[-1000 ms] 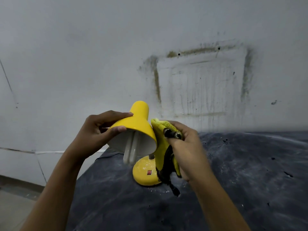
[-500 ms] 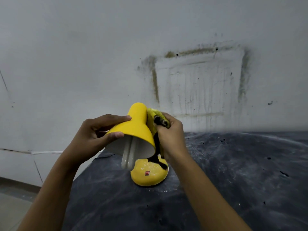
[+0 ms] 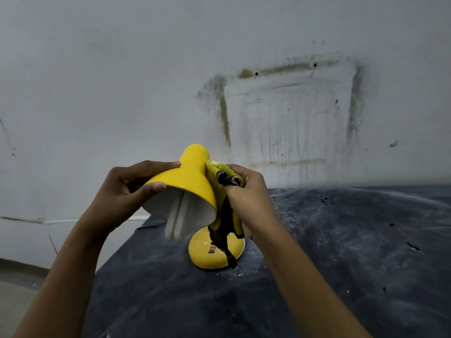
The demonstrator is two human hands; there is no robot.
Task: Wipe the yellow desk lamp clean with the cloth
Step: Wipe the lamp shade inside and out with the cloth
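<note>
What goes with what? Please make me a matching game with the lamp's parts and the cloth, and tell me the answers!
Things:
1. glossy yellow cone-shaped lamp shade
2. yellow cloth with black edging
3. round yellow lamp base
4. white tube bulb

Where or how:
A. stands on the dark dusty table top
B. sticks out of the shade's white inside
C. gripped at its rim by the left hand
D. held in the right hand against the shade's side

Pairs: 1-C, 2-D, 3-A, 4-B
</note>
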